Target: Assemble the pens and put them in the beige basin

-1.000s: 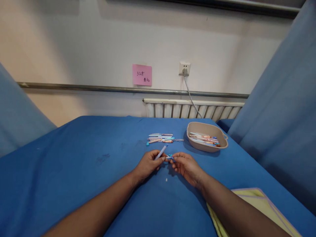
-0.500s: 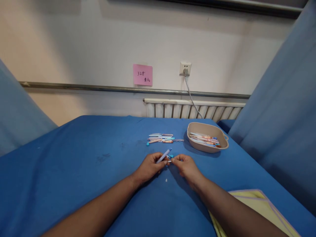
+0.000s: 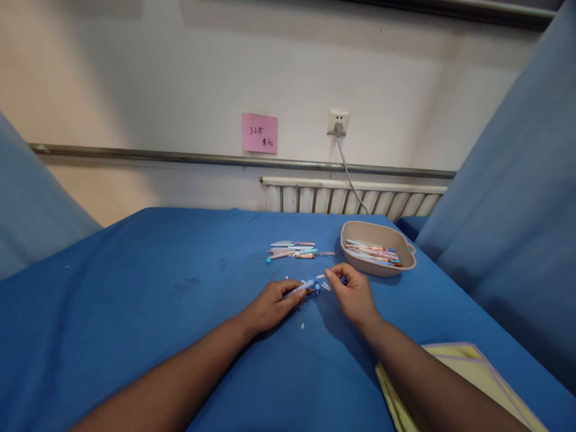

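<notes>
My left hand (image 3: 273,305) is closed around a pale blue pen (image 3: 308,284), its tip pointing right and slightly up. At that tip, my right hand (image 3: 353,294) pinches a thin white piece (image 3: 321,276) between thumb and finger; whether it is joined to the pen I cannot tell. A dark blue bit (image 3: 344,280) shows against the fingers of my right hand. Small blue parts (image 3: 317,289) and short white parts (image 3: 326,286) lie on the blue cloth between the hands. Farther back is a loose pile of pens (image 3: 292,249).
A beige basket (image 3: 408,261) with several pens stands at the right. A folded yellow cloth (image 3: 468,366) lies partly under my right forearm. One small white bit (image 3: 302,326) rests on the blue cloth (image 3: 135,312). Behind are a radiator (image 3: 315,195) and a plugged-in cord (image 3: 346,168).
The pen in my left hand has tipped down toward the right. My right hand has moved up and right, and now holds a white piece at the pen's tip.
</notes>
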A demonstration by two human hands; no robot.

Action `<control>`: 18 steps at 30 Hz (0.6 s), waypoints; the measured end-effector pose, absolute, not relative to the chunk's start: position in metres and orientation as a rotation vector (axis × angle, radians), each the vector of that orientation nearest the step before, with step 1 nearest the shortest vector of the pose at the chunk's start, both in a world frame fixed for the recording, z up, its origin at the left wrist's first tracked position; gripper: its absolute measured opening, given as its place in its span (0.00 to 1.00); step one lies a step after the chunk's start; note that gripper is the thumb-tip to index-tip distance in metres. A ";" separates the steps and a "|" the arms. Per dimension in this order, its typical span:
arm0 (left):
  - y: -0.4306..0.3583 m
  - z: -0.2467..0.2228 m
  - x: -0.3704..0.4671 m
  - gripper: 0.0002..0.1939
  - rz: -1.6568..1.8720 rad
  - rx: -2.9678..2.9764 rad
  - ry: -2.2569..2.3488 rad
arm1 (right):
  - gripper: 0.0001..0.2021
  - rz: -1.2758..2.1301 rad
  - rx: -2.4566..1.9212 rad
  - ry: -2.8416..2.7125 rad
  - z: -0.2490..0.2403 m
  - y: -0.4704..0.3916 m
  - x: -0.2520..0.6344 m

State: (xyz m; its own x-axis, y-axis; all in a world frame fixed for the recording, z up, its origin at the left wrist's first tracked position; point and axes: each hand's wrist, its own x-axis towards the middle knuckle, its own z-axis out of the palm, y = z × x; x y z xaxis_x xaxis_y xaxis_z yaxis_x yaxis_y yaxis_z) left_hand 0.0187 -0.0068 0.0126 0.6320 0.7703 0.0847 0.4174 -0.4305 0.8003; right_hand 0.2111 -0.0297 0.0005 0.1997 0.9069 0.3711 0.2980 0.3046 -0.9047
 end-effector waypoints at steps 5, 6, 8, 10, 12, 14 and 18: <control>-0.006 0.013 0.018 0.20 0.570 2.089 0.948 | 0.12 0.591 -1.233 -1.402 -0.003 -0.028 0.213; -0.006 0.013 0.018 0.20 0.571 2.089 0.952 | 0.12 0.586 -1.237 -1.408 -0.002 -0.028 0.213; -0.005 0.013 0.018 0.20 0.571 2.093 0.952 | 0.12 0.579 -1.249 -1.417 -0.002 -0.028 0.213; -0.006 0.013 0.018 0.20 0.573 2.107 0.942 | 0.12 0.580 -1.257 -1.438 -0.002 -0.029 0.212; -0.007 0.014 0.017 0.19 0.577 2.136 0.928 | 0.12 0.591 -1.254 -1.481 -0.002 -0.029 0.212; -0.008 0.015 0.017 0.18 0.576 2.171 0.919 | 0.12 0.606 -1.251 -1.520 -0.002 -0.030 0.211; -0.009 0.014 0.017 0.18 0.538 2.203 0.920 | 0.11 0.616 -1.275 -1.519 -0.005 -0.030 0.209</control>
State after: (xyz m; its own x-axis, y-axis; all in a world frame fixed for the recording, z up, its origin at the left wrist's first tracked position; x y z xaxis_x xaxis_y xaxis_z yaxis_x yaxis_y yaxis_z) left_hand 0.0171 -0.0091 0.0139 0.6646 0.7391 0.1098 0.4576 -0.5188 0.7221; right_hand 0.2094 -0.0297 -0.0048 0.0751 0.9262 0.3694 0.4072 0.3097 -0.8593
